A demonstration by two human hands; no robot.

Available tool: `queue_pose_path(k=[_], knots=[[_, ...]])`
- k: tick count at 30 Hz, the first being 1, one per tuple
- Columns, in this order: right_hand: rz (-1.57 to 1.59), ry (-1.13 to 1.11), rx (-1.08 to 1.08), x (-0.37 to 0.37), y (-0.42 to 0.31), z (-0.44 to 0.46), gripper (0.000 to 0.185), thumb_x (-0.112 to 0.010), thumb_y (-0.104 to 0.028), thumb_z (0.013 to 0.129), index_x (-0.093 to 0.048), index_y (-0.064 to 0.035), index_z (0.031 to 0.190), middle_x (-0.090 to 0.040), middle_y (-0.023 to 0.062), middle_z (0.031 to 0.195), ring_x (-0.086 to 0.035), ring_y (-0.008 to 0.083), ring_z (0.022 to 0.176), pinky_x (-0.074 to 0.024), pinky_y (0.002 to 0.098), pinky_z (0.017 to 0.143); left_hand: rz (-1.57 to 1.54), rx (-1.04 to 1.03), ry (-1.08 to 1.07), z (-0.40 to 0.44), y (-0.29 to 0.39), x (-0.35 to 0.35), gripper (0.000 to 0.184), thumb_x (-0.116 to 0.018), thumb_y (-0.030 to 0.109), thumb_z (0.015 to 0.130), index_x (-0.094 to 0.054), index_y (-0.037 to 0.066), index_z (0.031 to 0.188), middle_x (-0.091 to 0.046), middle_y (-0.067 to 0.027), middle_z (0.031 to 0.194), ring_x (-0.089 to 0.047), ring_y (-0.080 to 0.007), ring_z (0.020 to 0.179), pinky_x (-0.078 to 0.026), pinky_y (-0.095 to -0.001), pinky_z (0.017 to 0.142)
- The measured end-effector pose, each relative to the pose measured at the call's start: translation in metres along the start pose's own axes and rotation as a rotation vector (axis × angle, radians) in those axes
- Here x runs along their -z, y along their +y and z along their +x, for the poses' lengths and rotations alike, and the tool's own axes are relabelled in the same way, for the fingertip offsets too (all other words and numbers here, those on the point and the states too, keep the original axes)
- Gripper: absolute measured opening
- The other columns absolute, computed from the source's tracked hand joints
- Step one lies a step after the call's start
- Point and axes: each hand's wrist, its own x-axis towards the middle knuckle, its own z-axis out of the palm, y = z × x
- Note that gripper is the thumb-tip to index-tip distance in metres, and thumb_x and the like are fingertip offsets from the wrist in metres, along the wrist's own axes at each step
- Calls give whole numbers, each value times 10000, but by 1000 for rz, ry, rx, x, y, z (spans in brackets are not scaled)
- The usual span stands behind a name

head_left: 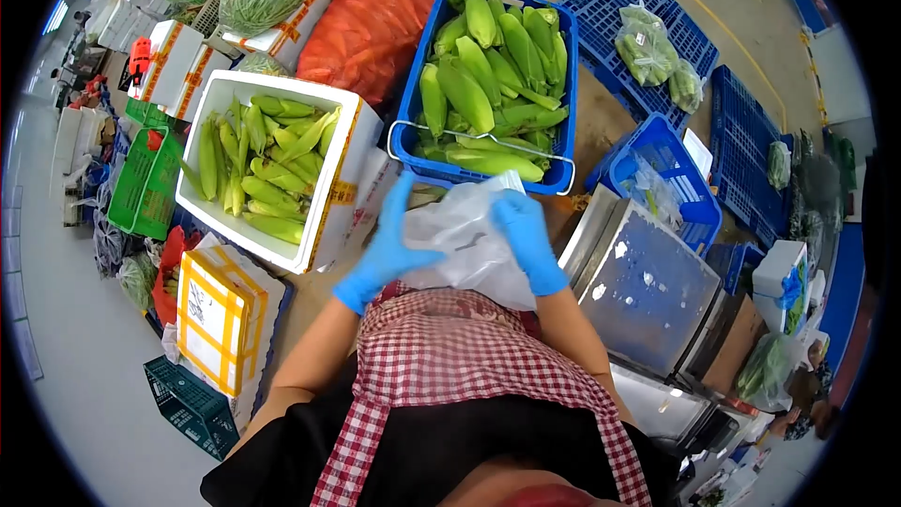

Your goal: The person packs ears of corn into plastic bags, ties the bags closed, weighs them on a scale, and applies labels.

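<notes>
The bag is held between the hands, in front of the crate of corn. Its upper edge is pinched by the right hand; its left side is overlapped by the spread left hand.

Left hand, blue-gloved: fingers extended toward 12 o'clock, thumb splayed toward 3. Right hand, blue-gloved: fingers curled in, pinching. Bare forearms converge: left forearm toward 1 o'clock, right forearm toward 11.
</notes>
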Motion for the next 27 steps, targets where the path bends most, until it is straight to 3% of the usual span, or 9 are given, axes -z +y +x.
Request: queue_pose_path(k=[4, 8, 9, 12, 16, 19, 22, 25, 27], knots=[[38, -322, -47, -24, -68, 27, 152, -546, -130, 818, -543, -37, 698, -428, -71, 634, -373, 49, 580, -330, 206, 510, -38, 353, 154, 31, -50, -31, 662, -658, 108, 663, -420, 72, 1280, -572, -137, 1076, -568, -252, 969, -451, -324, 818], [-62, -609, 71, 19, -85, 101, 309, -573, -89, 815, -542, -26, 1116, -543, 22, 916, -518, 103, 872, -410, 228, 788, 32, 226, 72, 60, -92, 31, 310, -507, 65, 776, -601, 30, 1069, -632, -126, 917, -602, -204, 856, -453, -278, 772], [72, -793, 54, 39, -74, 138, 565, -593, -119, 788, -376, -31, 1303, -509, 43, 1147, -466, 131, 1060, -375, 243, 904, -59, 321, 93, 67, -88, 47, 306, -508, 69, 781, -594, 19, 1071, -636, -123, 929, -597, -180, 852, -453, -274, 769], [-43, -51, -59, 40, -26, 249, 586, -640, -170, 740, -410, 16, 1246, -534, 106, 1113, -523, 182, 989, -415, 276, 852, -268, 558, 109, 87, -107, 98, 286, -491, 71, 809, -583, -28, 1062, -639, -111, 959, -579, -136, 856, -451, -265, 769], [-1126, 9, -141, -12, 42, 337, 781, -721, -349, 640, -365, 1, 1241, -518, 249, 1093, -527, 352, 1018, -440, 397, 843, -340, 549, 153, 121, -58, 153, 305, -429, 77, 837, -563, -58, 1075, -610, -90, 998, -552, -139, 913, -429, -266, 823], [-1278, 70, -239, -44, 53, 351, 876, -735, -390, 602, -320, 11, 1260, -524, 246, 1088, -533, 378, 998, -436, 418, 849, -276, 467, 127, 138, -68, 168, 316, -463, 148, 858, -558, -58, 1078, -615, -82, 986, -550, -141, 910, -427, -269, 814], [-1140, -49, -245, -26, 49, 360, 764, -701, -373, 659, -376, 10, 1235, -539, 195, 1116, -561, 314, 980, -449, 397, 844, -299, 464, 90, 151, -69, 170, 346, -488, 210, 870, -554, -56, 1081, -618, -81, 974, -549, -143, 902, -427, -270, 803], [206, -353, -664, 6, 14, 349, 599, -641, -328, 730, -450, 2, 1192, -556, 155, 1120, -574, 252, 968, -463, 359, 838, -319, 372, 28, 191, -42, 152, 365, -494, 243, 876, -555, -58, 1072, -624, -100, 947, -555, -150, 878, -434, -273, 780], [575, -208, -645, 20, -13, 314, 465, -584, -255, 775, -502, 1, 1155, -564, 143, 1113, -572, 229, 970, -472, 329, 828, -329, 382, -29, 213, -24, 139, 356, -484, 233, 881, -554, -56, 1078, -625, -103, 942, -555, -148, 867, -437, -273, 770]])
